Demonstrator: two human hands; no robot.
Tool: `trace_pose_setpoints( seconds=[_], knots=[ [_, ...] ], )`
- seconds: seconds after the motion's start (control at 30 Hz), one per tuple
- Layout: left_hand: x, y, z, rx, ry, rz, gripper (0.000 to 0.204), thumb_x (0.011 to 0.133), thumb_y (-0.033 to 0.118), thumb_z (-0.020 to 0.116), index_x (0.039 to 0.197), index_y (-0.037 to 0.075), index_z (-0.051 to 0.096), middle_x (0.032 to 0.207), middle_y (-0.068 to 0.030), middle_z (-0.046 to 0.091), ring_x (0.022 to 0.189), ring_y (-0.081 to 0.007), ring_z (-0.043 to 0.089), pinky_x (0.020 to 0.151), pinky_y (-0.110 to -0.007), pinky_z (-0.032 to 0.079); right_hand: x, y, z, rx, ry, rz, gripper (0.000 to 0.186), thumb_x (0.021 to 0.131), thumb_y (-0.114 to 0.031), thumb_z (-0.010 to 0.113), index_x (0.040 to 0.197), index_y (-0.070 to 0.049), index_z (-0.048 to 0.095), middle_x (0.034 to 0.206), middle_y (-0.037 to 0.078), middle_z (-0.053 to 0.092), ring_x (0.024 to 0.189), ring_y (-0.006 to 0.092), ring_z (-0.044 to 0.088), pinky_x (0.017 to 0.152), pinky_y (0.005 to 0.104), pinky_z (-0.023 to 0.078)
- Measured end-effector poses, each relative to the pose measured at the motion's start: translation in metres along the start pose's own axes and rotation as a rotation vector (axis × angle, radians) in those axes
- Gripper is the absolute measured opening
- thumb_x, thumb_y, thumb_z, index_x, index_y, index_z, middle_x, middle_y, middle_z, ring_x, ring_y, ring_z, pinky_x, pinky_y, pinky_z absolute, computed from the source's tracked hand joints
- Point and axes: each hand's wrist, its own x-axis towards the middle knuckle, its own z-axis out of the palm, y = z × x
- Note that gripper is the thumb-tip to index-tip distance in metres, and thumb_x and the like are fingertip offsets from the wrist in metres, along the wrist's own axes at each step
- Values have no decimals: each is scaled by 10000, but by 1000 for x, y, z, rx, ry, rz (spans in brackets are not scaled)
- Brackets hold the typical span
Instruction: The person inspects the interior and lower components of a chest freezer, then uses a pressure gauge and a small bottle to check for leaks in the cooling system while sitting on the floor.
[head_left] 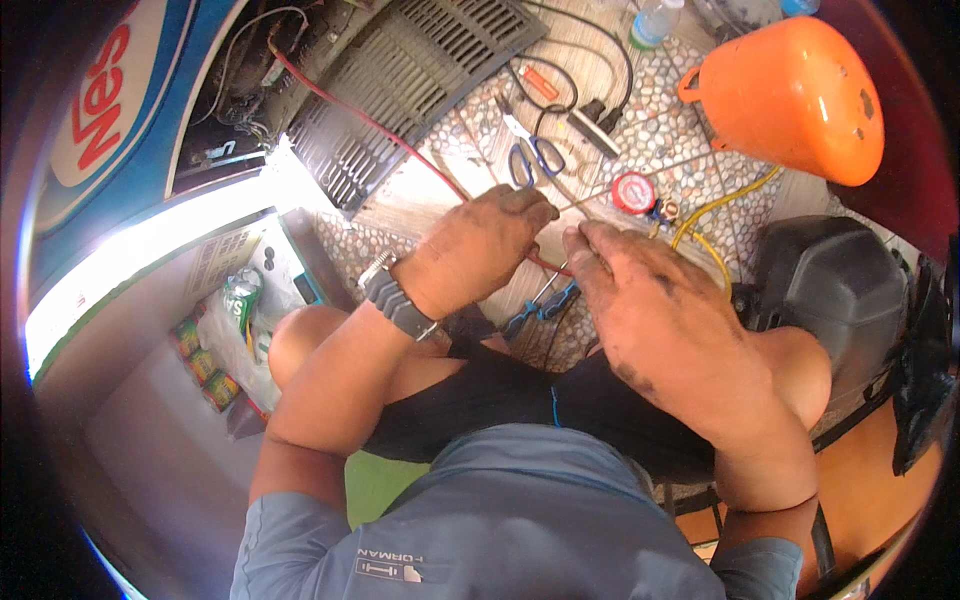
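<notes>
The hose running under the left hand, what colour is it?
Red. The hose shows best in the head view, crossing the black grille toward the left hand.

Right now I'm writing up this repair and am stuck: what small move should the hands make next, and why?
Probably bring the fingertips together on the thin tube: left hand and right hand sit almost touching beside it, neither visibly gripping.

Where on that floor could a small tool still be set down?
Bare patterned floor shows between the orange tank and the scissors. Another pale patch lies beside the black grille. Around the left hand, right hand and red gauge, hoses crowd everything.
</notes>
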Motion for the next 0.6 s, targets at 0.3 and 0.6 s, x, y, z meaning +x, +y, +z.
trace_pose_setpoints(
  seconds=[0.3,0.6],
  knots=[
    [0,8,-2,27,48,7,419,849,100,697,1254,16,629,1251,-143,657,1151,-339,638,973,-412,532,3,4,7,20,38,-67,406,895,-54,554,1288,45,574,1254,221,615,1160,368,641,1006,449,519],
    [-3,2,-10,58,18,-31,439,841,54,652,1275,14,609,1204,-131,673,1128,-320,653,971,-403,547,16,1,6,35,-73,-81,435,923,-41,514,1343,66,553,1314,265,606,1193,414,624,1032,468,503]
  ],
)
